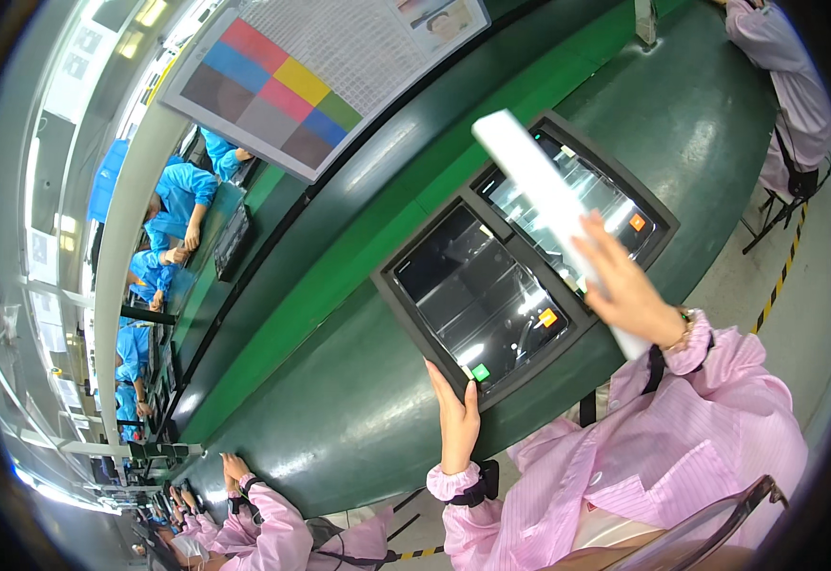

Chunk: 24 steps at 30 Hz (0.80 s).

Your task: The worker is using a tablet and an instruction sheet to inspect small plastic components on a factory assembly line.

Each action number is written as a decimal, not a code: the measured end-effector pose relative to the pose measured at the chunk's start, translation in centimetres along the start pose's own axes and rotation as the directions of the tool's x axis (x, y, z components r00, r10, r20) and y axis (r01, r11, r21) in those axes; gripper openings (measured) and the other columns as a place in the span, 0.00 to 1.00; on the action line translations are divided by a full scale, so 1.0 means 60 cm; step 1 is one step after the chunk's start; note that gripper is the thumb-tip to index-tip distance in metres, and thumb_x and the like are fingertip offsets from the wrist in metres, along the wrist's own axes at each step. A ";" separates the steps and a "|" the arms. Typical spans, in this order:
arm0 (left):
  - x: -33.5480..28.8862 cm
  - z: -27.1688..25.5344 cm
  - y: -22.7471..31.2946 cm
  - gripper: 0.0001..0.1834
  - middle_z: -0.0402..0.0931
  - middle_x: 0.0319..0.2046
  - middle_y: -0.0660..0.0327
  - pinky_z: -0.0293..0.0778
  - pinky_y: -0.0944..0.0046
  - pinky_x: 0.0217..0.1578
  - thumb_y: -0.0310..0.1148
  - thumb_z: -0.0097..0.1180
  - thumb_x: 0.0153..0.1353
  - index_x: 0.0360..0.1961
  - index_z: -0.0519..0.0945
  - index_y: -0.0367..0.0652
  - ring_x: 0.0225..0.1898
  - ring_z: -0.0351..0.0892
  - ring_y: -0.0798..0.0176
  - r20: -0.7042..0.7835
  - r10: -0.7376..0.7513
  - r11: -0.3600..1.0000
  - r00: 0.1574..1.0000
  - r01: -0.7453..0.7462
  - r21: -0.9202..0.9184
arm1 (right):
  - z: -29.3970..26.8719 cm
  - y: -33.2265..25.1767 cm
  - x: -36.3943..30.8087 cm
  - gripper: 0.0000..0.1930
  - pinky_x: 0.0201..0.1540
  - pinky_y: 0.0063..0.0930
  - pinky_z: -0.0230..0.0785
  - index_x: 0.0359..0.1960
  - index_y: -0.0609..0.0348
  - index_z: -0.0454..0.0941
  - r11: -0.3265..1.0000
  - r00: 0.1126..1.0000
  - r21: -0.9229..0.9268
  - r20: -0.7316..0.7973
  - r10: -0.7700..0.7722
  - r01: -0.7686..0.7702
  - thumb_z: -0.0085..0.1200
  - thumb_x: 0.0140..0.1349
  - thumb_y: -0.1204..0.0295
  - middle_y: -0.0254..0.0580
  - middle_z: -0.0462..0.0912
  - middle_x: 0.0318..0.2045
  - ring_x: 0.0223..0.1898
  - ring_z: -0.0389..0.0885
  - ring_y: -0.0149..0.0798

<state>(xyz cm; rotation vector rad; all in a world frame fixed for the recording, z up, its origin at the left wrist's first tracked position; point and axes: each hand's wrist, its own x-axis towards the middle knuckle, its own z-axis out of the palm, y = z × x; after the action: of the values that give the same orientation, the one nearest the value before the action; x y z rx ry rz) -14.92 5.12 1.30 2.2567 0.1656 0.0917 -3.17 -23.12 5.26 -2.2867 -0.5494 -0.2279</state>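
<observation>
A dark rectangular frame with two glossy screens (582, 335) lies tilted across the green bench before me. At its near left corner, my left hand (456, 419) grips the edge, thumb and fingers spread along it. My right hand (629, 290), slightly blurred, is closed on a long white bar (529, 176). The bar slants over the right screen (629, 214) and hides part of it; I cannot tell whether it touches the glass. Orange and green stickers mark the left screen (477, 295), and the right one has an orange sticker and bright reflections.
The curved green bench (311, 409) runs past me. Above it hangs a board (282, 90) with coloured blocks and a grid. People in blue work across the line. A pink-sleeved person (263, 523) sits lower left, another (782, 76) upper right. Yellow-black tape (784, 266) marks the floor.
</observation>
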 end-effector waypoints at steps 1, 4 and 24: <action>0.001 0.000 0.003 0.39 0.37 0.68 0.44 0.42 0.59 0.65 0.33 0.46 0.64 0.67 0.37 0.36 0.69 0.41 0.48 0.009 0.002 1.000 1.000 -0.002 0.001 | 0.013 -0.012 0.005 0.31 0.64 0.44 0.51 0.59 0.64 0.61 0.998 0.998 0.005 0.002 -0.058 0.058 0.50 0.50 0.80 0.57 0.54 0.63 0.67 0.47 0.56; 0.000 -0.003 0.014 0.38 0.39 0.67 0.44 0.42 0.58 0.65 0.33 0.46 0.64 0.67 0.39 0.35 0.69 0.41 0.48 0.023 -0.014 1.000 1.000 0.013 0.020 | 0.042 -0.038 0.012 0.28 0.61 0.45 0.55 0.57 0.66 0.63 0.992 0.992 0.014 0.005 -0.128 0.128 0.50 0.50 0.79 0.57 0.58 0.61 0.66 0.50 0.56; -0.031 0.007 0.096 0.17 0.69 0.55 0.66 0.38 0.42 0.63 0.32 0.51 0.59 0.50 0.69 0.42 0.62 0.59 0.56 0.103 0.171 0.772 0.980 -0.198 0.604 | 0.075 -0.031 0.018 0.30 0.64 0.43 0.50 0.57 0.71 0.62 0.962 0.960 -0.111 0.156 -0.231 0.250 0.52 0.49 0.78 0.54 0.58 0.61 0.65 0.52 0.52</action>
<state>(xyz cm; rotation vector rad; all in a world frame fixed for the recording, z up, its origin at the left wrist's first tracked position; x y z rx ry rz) -16.18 0.89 5.42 2.9265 -0.0689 0.1057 -3.05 -18.42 3.68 -2.3711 -0.9135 -0.2261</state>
